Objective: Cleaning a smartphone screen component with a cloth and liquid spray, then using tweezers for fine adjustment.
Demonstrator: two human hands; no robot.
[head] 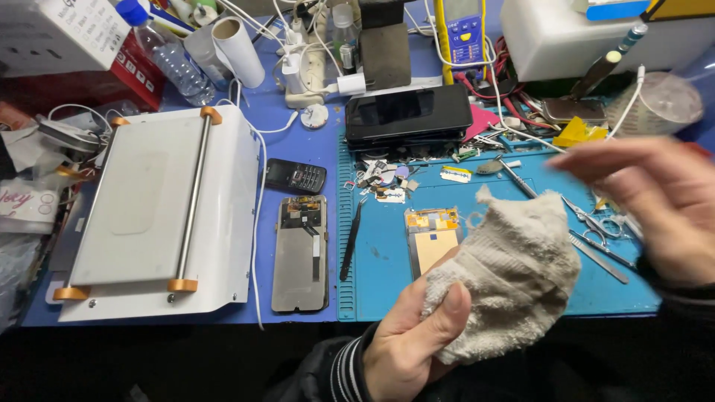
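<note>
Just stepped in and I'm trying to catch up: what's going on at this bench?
A person sits at a cluttered phone repair bench. Their left hand grips a bunched off-white cloth over the blue work mat. Their right hand is raised beside it, blurred and holding nothing visible. Partly behind the cloth lies an opened phone part with an orange flex cable. Black tweezers, a phone back panel and a white machine lie to the left.

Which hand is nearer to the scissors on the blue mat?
The right hand: it hovers, blurred, just above and right of the scissors. The left hand is far to their lower left, gripping a cloth.
</note>
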